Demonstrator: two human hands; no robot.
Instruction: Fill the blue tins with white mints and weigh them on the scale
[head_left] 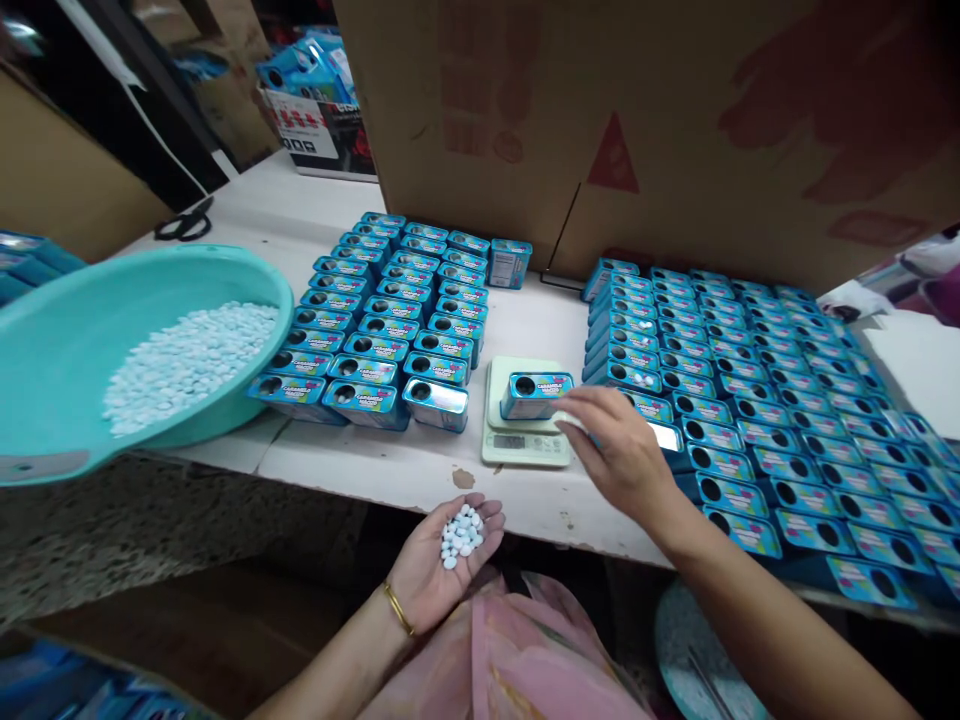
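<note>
My left hand lies palm up and cupped below the table edge, holding a small heap of pale blue and white candies. Beyond it, a blue tin labelled "Caramelo Macizo", with a round dark hole in its top, stands on a pale green kitchen scale. At the tin's right side is my right hand, thumb and fingers pinched together; something whitish shows between them, too small to make out. The scale's reading is not legible.
A turquoise basin with many similar candies stands at the left. Rows of blue tins flank the scale on the left, more tins on the right. Behind rises a large cardboard box. Black scissors lie at the back left.
</note>
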